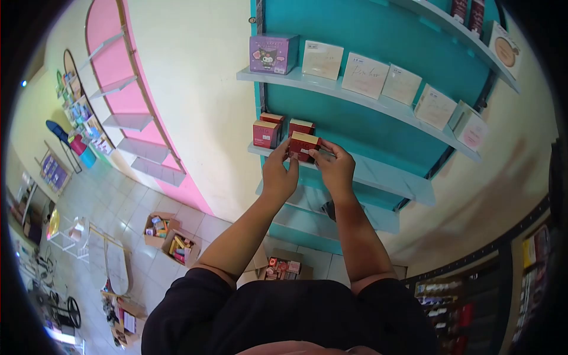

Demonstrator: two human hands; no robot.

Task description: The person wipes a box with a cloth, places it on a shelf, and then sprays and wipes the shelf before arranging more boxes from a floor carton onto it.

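Observation:
A small red box with a gold top point(304, 145) is held between both hands at the front of a white shelf point(378, 171). My left hand point(280, 173) grips its left side, fingers closed on it. On its right side, my right hand point(336, 168) pinches it with thumb and fingers. Just left of the held box stands a similar red box point(265, 135), with another red box point(272, 119) behind it. One more red box point(302, 126) shows partly behind the held one.
The shelf above point(355, 94) carries a purple cartoon box point(273, 55) and several white boxes point(365, 75). Cartons of packaged goods point(180, 247) stand on the tiled floor, one near my body point(284, 267). Pink-backed shelves point(127, 121) are at left; a dark stocked rack point(500, 290) is at right.

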